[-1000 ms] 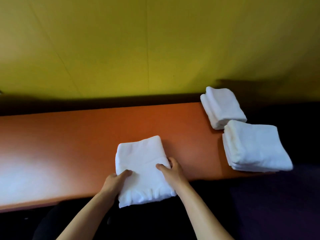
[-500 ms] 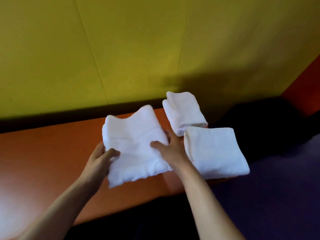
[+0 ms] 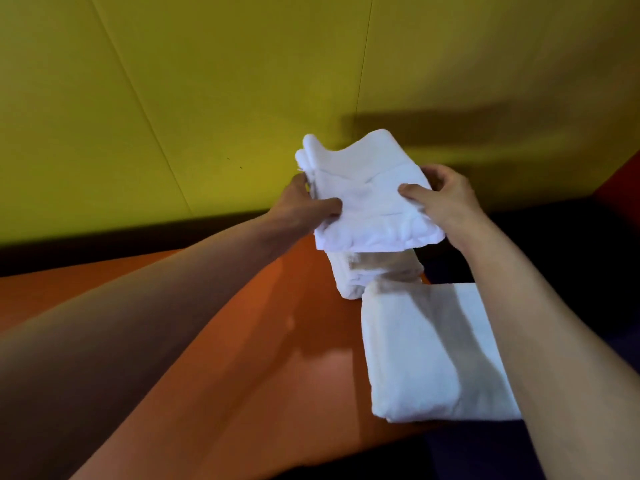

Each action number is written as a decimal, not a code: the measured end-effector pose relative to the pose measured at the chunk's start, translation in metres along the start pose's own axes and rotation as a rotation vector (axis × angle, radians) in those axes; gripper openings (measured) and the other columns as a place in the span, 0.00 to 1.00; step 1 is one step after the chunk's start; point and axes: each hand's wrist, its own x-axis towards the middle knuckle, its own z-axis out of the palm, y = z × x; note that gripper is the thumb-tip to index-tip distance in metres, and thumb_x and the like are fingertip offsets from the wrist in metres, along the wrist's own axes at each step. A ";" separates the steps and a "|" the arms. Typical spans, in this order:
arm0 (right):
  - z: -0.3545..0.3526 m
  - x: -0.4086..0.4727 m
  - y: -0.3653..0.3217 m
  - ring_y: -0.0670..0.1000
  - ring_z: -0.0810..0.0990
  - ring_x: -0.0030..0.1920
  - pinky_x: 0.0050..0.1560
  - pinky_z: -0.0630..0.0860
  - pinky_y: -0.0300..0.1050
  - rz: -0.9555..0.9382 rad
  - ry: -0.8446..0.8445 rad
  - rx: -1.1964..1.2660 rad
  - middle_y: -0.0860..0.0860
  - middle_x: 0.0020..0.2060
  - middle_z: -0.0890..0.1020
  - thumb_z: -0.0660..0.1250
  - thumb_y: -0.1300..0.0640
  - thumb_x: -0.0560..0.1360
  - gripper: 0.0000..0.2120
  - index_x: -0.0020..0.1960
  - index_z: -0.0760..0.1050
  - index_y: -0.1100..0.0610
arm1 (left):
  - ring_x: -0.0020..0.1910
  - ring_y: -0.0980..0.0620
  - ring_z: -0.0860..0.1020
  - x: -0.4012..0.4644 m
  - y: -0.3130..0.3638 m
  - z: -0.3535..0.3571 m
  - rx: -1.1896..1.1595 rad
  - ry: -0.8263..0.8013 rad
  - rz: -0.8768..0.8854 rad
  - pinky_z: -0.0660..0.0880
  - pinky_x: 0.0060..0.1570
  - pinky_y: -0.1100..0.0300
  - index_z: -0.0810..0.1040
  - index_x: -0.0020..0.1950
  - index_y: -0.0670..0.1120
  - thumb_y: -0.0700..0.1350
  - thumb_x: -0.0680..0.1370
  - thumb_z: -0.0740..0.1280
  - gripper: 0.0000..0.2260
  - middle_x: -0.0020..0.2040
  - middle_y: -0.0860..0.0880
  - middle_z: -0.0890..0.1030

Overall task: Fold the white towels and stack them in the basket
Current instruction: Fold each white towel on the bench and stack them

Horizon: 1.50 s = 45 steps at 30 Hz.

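I hold a folded white towel [image 3: 367, 199] in the air with both hands. My left hand [image 3: 304, 206] grips its left edge, thumb on top. My right hand [image 3: 443, 202] grips its right edge, thumb on top as well. The towel hangs just above a stack of folded white towels [image 3: 370, 275] at the far right of the orange table [image 3: 242, 341]. A second, larger stack of folded white towels [image 3: 426, 355] lies nearer to me at the table's right end, partly under my right forearm. No basket is in view.
A yellow-green wall [image 3: 207, 98] rises behind the table, with a dark gap along its foot. Dark purple floor or seating [image 3: 588, 271] lies to the right of the table's end. An orange-red surface [image 3: 623, 185] shows at the far right edge.
Both hands lifted the folded towel off the table's front edge and carried it right and away from me, until it hung above the far stack. The view swung right.
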 end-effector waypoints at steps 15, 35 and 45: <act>0.033 -0.007 0.067 0.63 0.72 0.67 0.66 0.68 0.57 -0.200 -0.085 -0.976 0.56 0.70 0.74 0.57 0.44 0.81 0.21 0.71 0.71 0.49 | 0.72 0.35 0.67 -0.003 -0.081 0.044 0.740 -0.162 0.138 0.64 0.72 0.43 0.57 0.80 0.60 0.60 0.82 0.57 0.26 0.80 0.43 0.57; 0.170 -0.197 -0.015 0.59 0.79 0.57 0.59 0.74 0.54 -0.648 -0.124 -0.579 0.54 0.58 0.81 0.65 0.52 0.75 0.19 0.65 0.78 0.54 | 0.60 0.40 0.75 -0.214 -0.080 -0.137 1.103 0.306 0.312 0.71 0.56 0.45 0.75 0.68 0.51 0.52 0.76 0.65 0.20 0.63 0.48 0.76; 0.280 -0.294 -0.073 0.56 0.76 0.61 0.62 0.72 0.54 -0.758 -0.354 -0.531 0.51 0.62 0.79 0.60 0.49 0.76 0.22 0.68 0.76 0.52 | 0.60 0.41 0.74 -0.324 -0.108 -0.256 1.076 0.576 0.162 0.69 0.57 0.45 0.77 0.63 0.50 0.51 0.77 0.66 0.16 0.60 0.49 0.77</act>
